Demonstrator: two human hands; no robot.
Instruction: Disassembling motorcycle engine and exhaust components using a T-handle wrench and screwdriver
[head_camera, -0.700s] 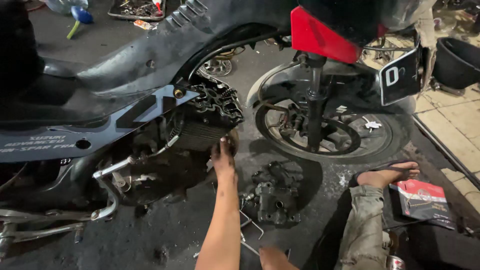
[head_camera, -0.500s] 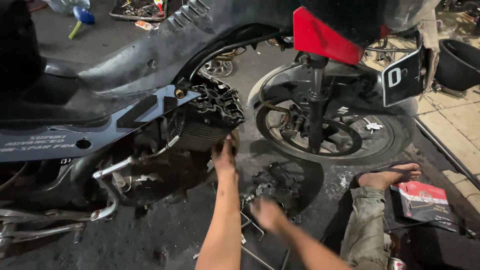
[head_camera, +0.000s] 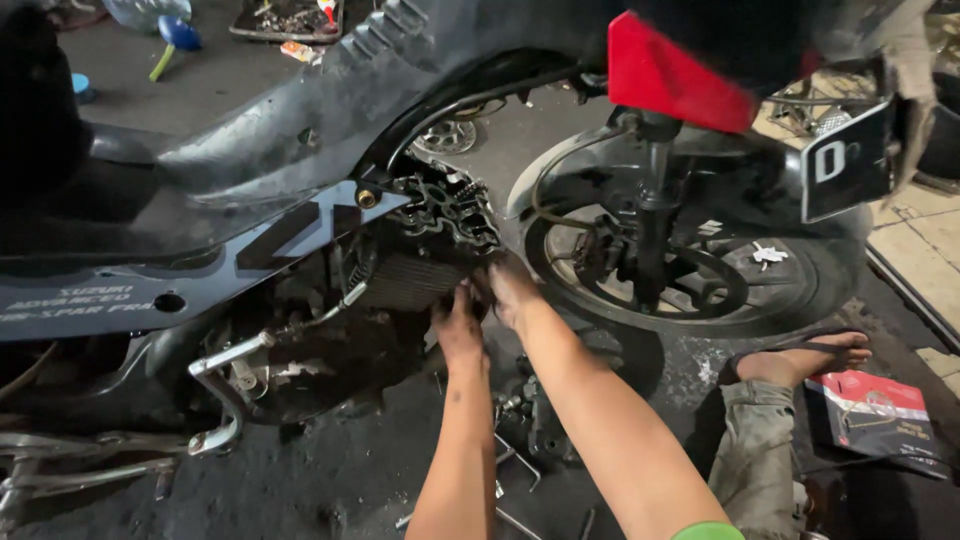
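Reaching both hands under forward-tilted engine (head_camera: 430, 240).

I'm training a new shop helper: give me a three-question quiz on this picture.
1. True or false: both hands touch the engine.
2. Which lies right of the sandalled foot? A) red packet B) blue bucket C) helmet
3. Fill in: the front wheel stands to the ____ of the engine.

Key: 1 true, left hand and right hand meet its lower edge; 2 A, red packet; 3 right.
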